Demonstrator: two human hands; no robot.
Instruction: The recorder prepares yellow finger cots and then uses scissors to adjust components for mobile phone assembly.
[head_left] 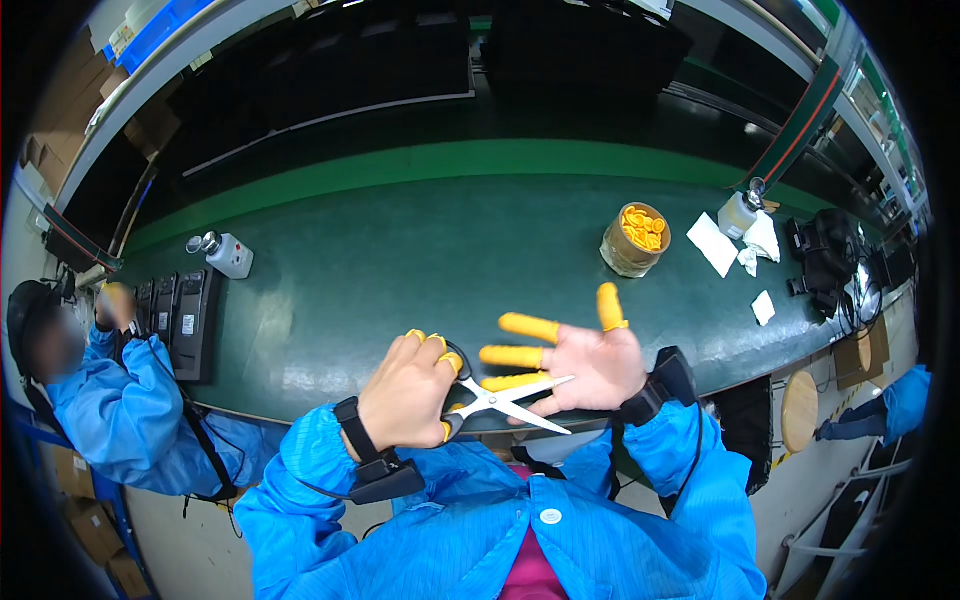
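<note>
My left hand (pixel 408 392) is closed around the dark handles of a pair of scissors (pixel 497 400). The silver blades stand apart and point right, one crossing the ring finger and palm edge of my right hand (pixel 596 366) in the picture; I cannot tell whether they touch it. That hand is open, palm up, fingers spread to the left. Yellow finger cots (pixel 514 356) cover its thumb and three fingers, while the little finger is bare. Yellow cots also show on my left fingertips. Beyond my right hand stands a round brown tub (pixel 626 262) of rolled yellow finger cots.
On the green table (pixel 400 260) are a white pump bottle (pixel 232 257) at left, another pump bottle (pixel 737 215) and white papers (pixel 712 245) at right. Black equipment with cables (pixel 828 255) is at far right. A co-worker in blue (pixel 130 415) sits left beside dark flat devices (pixel 196 325).
</note>
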